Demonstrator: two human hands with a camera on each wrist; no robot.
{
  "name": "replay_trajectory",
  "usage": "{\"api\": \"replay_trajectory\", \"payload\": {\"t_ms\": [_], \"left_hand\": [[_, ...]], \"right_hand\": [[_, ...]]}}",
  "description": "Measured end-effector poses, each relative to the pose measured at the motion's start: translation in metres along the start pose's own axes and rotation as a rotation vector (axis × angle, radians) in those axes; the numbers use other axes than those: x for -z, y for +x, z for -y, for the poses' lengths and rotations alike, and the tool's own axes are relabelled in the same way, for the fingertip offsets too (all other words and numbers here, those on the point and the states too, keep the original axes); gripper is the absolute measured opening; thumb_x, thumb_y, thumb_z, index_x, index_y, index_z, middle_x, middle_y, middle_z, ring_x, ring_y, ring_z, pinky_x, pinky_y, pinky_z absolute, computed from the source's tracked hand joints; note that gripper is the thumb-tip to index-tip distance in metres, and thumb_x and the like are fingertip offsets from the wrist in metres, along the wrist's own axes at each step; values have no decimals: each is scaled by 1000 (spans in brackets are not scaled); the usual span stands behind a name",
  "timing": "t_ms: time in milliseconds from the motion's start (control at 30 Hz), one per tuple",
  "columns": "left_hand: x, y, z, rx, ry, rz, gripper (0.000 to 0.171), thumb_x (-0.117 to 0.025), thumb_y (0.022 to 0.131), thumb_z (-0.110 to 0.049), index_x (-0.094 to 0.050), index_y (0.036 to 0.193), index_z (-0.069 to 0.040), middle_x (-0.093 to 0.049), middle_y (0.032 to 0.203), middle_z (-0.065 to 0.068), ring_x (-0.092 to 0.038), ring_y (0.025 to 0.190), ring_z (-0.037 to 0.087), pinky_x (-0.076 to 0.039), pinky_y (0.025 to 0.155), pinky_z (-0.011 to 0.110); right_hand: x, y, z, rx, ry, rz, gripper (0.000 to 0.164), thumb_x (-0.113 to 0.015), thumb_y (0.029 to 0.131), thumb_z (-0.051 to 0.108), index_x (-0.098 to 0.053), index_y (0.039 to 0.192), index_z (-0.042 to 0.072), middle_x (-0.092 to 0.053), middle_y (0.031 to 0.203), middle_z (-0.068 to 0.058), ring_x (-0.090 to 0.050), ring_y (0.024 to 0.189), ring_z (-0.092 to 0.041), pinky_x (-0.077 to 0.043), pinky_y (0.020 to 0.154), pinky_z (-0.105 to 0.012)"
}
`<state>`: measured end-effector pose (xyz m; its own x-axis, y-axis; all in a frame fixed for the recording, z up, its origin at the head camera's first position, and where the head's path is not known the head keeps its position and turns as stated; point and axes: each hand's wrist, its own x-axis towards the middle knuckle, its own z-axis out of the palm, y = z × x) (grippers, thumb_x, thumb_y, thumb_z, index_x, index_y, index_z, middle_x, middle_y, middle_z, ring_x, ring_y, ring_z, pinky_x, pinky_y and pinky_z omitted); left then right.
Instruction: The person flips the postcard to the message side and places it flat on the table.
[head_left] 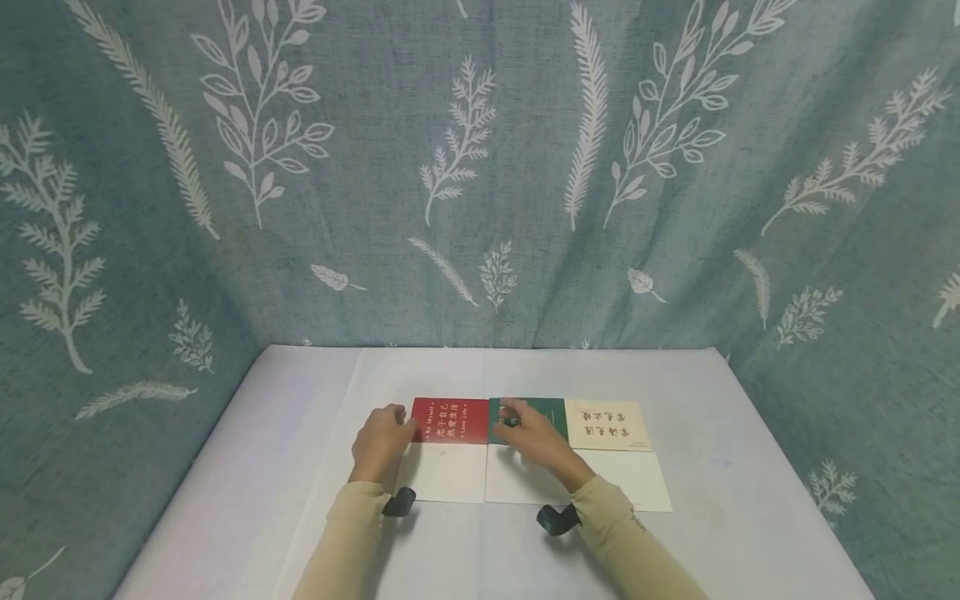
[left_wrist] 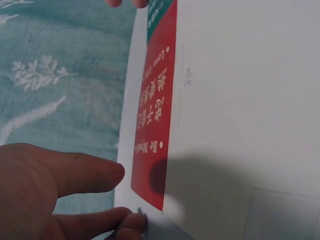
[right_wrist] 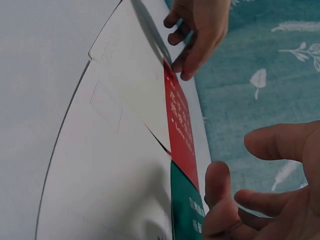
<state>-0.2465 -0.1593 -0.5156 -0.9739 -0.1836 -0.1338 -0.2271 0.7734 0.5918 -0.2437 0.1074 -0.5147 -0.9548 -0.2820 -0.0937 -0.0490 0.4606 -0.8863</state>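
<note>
A red card (head_left: 451, 421) with pale lettering lies on the white table. Beside its left end is my left hand (head_left: 381, 440), thumb and fingers apart, holding nothing. In the left wrist view, its fingertips (left_wrist: 134, 220) are close to the red card's corner; whether they touch the table is unclear. My right hand (head_left: 536, 433) is over a green card (head_left: 553, 410), partly covering it. Its thumb and fingers are loosely bent around an empty gap in the right wrist view. A cream card (head_left: 606, 425) with dark characters adjoins the green one.
Along the near side of the coloured cards lie white cards (head_left: 447, 473), one with a printed box outline in the left wrist view. Another white card (head_left: 626, 479) lies at the right. A patterned grey-green curtain (head_left: 480, 167) surrounds the table (head_left: 750, 500) behind and at both sides.
</note>
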Motion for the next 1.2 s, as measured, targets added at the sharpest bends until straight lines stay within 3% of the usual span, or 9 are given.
{"api": "replay_trajectory", "payload": {"t_ms": [167,500,867,1067,1200], "left_hand": [[-1,2,0,5,28,21,52,-61,96,-33,-60,134,3,-62,125,25,-64,104,41,-53,82,54],[-4,3,-3,6,37,19,48,-63,96,-31,-63,130,2,-63,121,24,-65,98,38,-53,79,53],[-5,4,-1,-18,15,-1,46,-61,95,-31,-65,129,-1,-67,121,20,-67,94,33,-54,74,48],[-4,4,-1,-19,-24,-41,45,-58,94,-26,-64,132,-2,-70,114,15,-67,89,29,-54,66,40],[-7,2,-2,-16,-51,-122,41,-59,94,-26,-66,129,-5,-70,109,12,-66,85,27,-51,63,38]], "right_hand": [[-5,4,2,-27,70,23,63,-60,100,27,-39,152,0,-53,145,-21,-69,107,-31,-48,100,-52],[-14,7,4,-59,101,54,61,-59,99,26,-41,151,-2,-57,140,-21,-68,101,-24,-53,91,-48],[-21,8,7,-95,96,27,61,-61,99,29,-44,150,0,-58,140,-18,-68,102,-23,-50,97,-50],[-21,10,7,-83,106,-9,58,-59,99,28,-46,149,0,-58,139,-18,-65,112,-31,-47,101,-53],[-21,11,7,-57,120,-54,58,-59,98,26,-46,148,-1,-59,140,-17,-55,129,-37,-38,109,-57]]}}
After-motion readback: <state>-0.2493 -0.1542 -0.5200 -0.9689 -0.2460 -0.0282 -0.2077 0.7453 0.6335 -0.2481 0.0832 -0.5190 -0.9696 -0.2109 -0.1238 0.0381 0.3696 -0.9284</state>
